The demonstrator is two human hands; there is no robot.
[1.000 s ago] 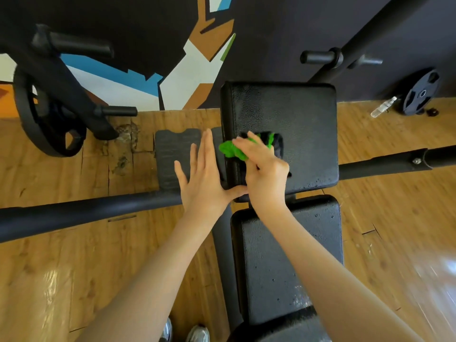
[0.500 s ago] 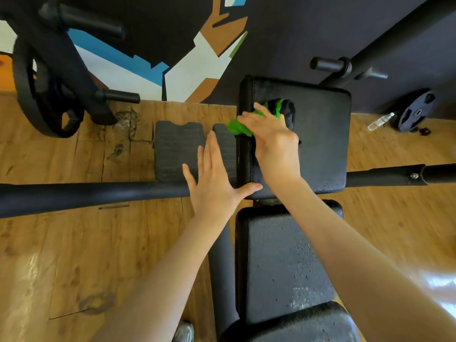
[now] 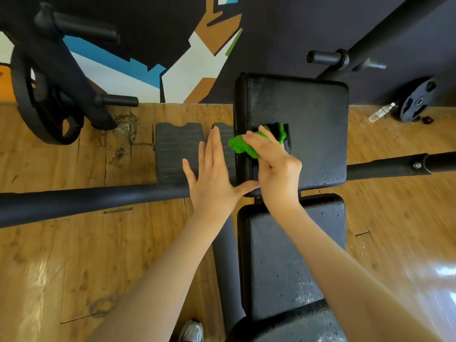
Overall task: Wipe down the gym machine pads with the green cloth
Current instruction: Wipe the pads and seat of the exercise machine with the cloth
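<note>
Honey-coloured wooden plank flooring (image 3: 74, 255) runs under everything, glossy with window glare below the forearms. Nearest, beneath the right forearm, lies a black textured vinyl seat pad (image 3: 278, 262), speckled with wet drops. Just beyond it, the left hand (image 3: 212, 178) is spread flat with straight fingers, its thumb touching the near left corner of the square black vinyl upper pad (image 3: 318, 124). Beside it, the right hand (image 3: 274, 164) grips a bunched bright green cloth (image 3: 243, 146) with dark trim, pressing it onto the left part of that upper pad. A long black steel crossbar (image 3: 86, 201) passes under the left hand and continues out past the right. Beyond the left fingertips sits a ribbed grey rubber floor mat (image 3: 177, 151). Farther left stands a black weight plate (image 3: 47, 114); far right, a clear plastic bottle (image 3: 381, 114) lies beside another dark plate (image 3: 417, 101) against the painted wall.
</note>
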